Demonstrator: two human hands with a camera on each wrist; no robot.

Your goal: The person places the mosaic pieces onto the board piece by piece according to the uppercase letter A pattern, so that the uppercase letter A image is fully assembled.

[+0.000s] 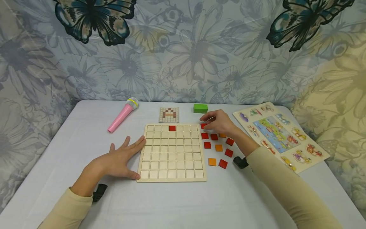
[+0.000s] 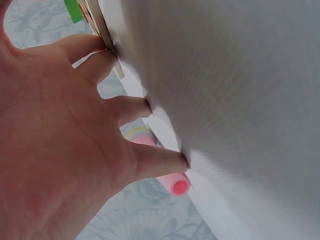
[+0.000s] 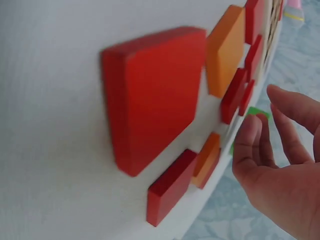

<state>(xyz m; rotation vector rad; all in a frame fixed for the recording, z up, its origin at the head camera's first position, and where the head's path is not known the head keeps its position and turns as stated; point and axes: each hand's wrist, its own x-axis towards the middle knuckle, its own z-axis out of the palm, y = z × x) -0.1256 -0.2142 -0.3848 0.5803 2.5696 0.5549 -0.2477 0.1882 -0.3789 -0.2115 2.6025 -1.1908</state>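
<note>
A pale wooden grid board (image 1: 171, 182) lies in the middle of the table, with one red square tile (image 1: 172, 128) in its top row. Spread wide, my left hand (image 1: 120, 159) touches the board's left edge with thumb and fingertips, while other fingers press on the tablecloth in the left wrist view. My right hand (image 1: 218, 122) hovers by the board's upper right corner, over a red tile (image 1: 203, 126). Its thumb and bent fingers stand apart with nothing between them in the right wrist view. Loose red tiles (image 3: 160, 95) and orange tiles (image 1: 212, 162) lie below that hand.
Behind the board lie a small pattern card (image 1: 169, 114) and a green block (image 1: 200, 108). A pink toy microphone (image 1: 123, 116) rests at the back left. On the right is a picture puzzle board (image 1: 311, 163). A patterned cloth (image 1: 183, 57) hangs behind the table.
</note>
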